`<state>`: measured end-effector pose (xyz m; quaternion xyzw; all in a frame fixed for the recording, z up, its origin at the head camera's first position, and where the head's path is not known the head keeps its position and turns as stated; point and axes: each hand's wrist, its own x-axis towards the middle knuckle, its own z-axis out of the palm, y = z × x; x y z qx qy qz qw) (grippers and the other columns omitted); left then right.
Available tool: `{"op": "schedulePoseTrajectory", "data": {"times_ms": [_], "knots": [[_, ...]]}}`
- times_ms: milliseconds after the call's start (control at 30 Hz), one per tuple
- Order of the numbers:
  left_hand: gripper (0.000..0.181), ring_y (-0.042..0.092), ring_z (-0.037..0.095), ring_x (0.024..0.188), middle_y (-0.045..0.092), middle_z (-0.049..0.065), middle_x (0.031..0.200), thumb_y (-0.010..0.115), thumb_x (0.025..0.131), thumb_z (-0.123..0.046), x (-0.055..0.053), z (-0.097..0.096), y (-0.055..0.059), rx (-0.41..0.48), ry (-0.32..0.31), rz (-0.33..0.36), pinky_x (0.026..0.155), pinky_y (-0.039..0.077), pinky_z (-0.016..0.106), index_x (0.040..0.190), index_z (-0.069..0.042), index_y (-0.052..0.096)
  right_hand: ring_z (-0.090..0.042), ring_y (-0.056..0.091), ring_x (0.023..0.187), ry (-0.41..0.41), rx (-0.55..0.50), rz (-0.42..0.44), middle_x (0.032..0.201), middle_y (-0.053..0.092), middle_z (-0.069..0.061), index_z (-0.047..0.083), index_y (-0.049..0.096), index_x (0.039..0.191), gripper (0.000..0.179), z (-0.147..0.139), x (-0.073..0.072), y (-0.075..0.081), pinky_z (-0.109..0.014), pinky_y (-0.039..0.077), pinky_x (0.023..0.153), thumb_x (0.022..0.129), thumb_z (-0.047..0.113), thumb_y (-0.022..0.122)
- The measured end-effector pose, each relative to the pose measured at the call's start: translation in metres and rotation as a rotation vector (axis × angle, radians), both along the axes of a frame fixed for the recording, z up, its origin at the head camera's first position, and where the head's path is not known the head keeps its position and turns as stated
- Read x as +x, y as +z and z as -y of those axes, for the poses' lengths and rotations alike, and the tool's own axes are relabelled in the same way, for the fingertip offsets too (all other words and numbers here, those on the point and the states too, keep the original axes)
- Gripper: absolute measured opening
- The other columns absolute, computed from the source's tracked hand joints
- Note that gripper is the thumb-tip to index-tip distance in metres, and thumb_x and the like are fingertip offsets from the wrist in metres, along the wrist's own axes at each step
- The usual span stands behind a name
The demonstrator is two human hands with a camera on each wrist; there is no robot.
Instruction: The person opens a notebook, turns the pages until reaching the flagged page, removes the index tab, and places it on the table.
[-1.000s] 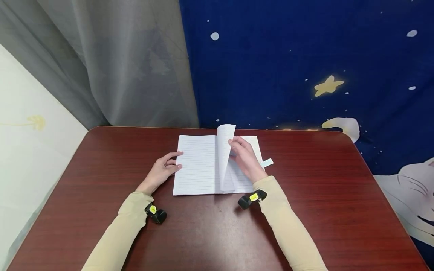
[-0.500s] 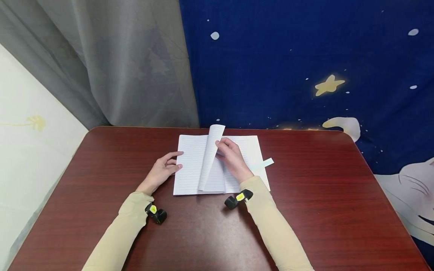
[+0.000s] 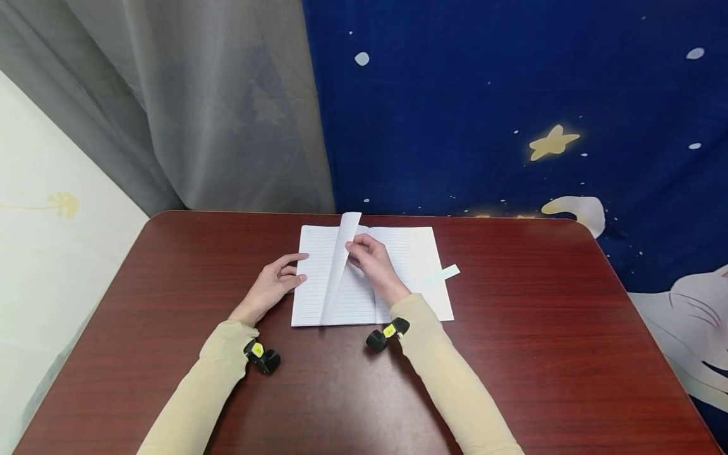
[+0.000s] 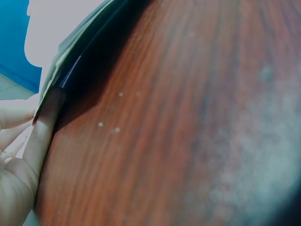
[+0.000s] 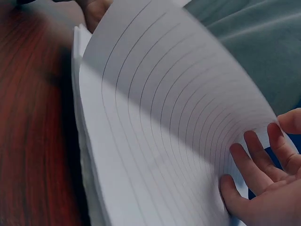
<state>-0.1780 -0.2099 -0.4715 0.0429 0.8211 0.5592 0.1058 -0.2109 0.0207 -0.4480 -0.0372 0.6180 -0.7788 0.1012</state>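
Note:
An open lined notebook [image 3: 309, 278] lies on the table. My right hand [image 3: 372, 262] pinches the edge of a raised page [image 3: 338, 262], which curves up and leans over the left side. In the right wrist view the lined page [image 5: 155, 94] bends up toward the fingers of the right hand [image 5: 268, 174]. My left hand [image 3: 273, 287] rests at the notebook's left edge, with index finger and thumb extended onto the page margin. The left wrist view shows the thumb of the left hand [image 4: 26, 160] right at the notebook's edge [image 4: 75, 44].
A pale strip [image 3: 450, 272] sticks out past the notebook's right edge. The dark red wooden table [image 3: 540, 341] spreads around the notebook. Behind its far edge hang a grey curtain [image 3: 227, 114] and a blue cloth [image 3: 443, 114] with stars.
My right hand has moved left, carrying the raised page over from near the middle toward the left side, uncovering more of the right-hand page. The left hand stays in place.

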Motion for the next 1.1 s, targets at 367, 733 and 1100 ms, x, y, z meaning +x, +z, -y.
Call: {"op": "schedulePoseTrajectory", "data": {"times_ms": [367, 733, 1100], "knots": [[0.04, 0.059, 0.019, 0.099, 0.065, 0.016, 0.102, 0.052, 0.102, -0.022, -0.003, -0.004, -0.001, 0.062, 0.025, 0.045, 0.079, 0.052, 0.026, 0.14, -0.01, 0.05, -0.013, 0.055, 0.084, 0.017, 0.154, -0.043, 0.082, 0.06, 0.001, -0.004, 0.06, 0.092, 0.007, 0.014, 0.003, -0.016, -0.027, 0.042, 0.083, 0.091, 0.003, 0.062], [0.05, 0.061, 0.017, 0.096, 0.061, 0.023, 0.115, 0.051, 0.102, -0.024, -0.002, -0.004, 0.003, 0.116, 0.024, 0.07, 0.078, 0.052, 0.026, 0.144, 0.001, 0.039, -0.031, 0.058, 0.113, 0.133, 0.182, -0.103, 0.121, 0.061, -0.025, -0.015, 0.058, 0.108, 0.019, 0.016, 0.005, -0.016, -0.026, 0.043, 0.094, 0.093, -0.004, 0.054], [0.05, 0.062, 0.01, 0.085, 0.064, 0.02, 0.106, 0.059, 0.095, -0.004, -0.002, -0.003, -0.001, 0.074, 0.034, 0.038, 0.074, 0.05, 0.02, 0.142, 0.001, 0.042, -0.028, 0.059, 0.11, 0.134, 0.165, -0.095, 0.115, 0.064, -0.023, -0.011, 0.06, 0.108, 0.018, 0.006, 0.009, -0.015, -0.028, 0.044, 0.093, 0.093, -0.001, 0.058]]}}
